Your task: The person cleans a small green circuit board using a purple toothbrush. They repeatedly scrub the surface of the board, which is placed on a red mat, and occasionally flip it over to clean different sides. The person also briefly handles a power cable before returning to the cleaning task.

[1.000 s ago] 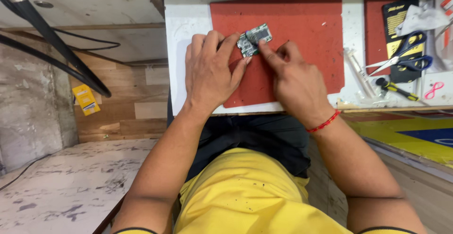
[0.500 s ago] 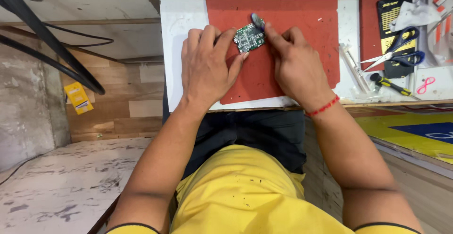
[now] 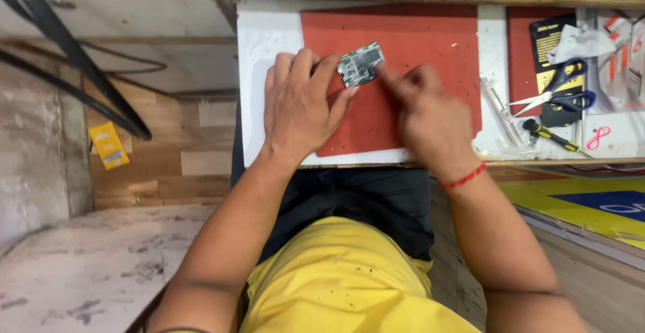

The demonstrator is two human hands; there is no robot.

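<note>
A small green circuit board [image 3: 361, 63] lies on a red work mat [image 3: 430, 37] on a white bench top. My left hand [image 3: 300, 104] rests palm down on the mat with its fingertips pinching the board's left edge. Blurred with motion, my right hand [image 3: 428, 114] sits just right of the board, its index finger reaching to the board's right edge. A red thread bracelet [image 3: 463, 176] circles my right wrist.
At the right of the mat lie blue-handled scissors [image 3: 561, 94] on a black and yellow packet, a small black and yellow screwdriver [image 3: 551, 136], a clear syringe [image 3: 500, 111] and a pink loop. Black cables [image 3: 67, 57] cross the left side over wooden shelving.
The board has been turned flat with its green face up. My right hand slid back from the board's far corner to its right edge and blurs as it moves. The left hand kept its grip.
</note>
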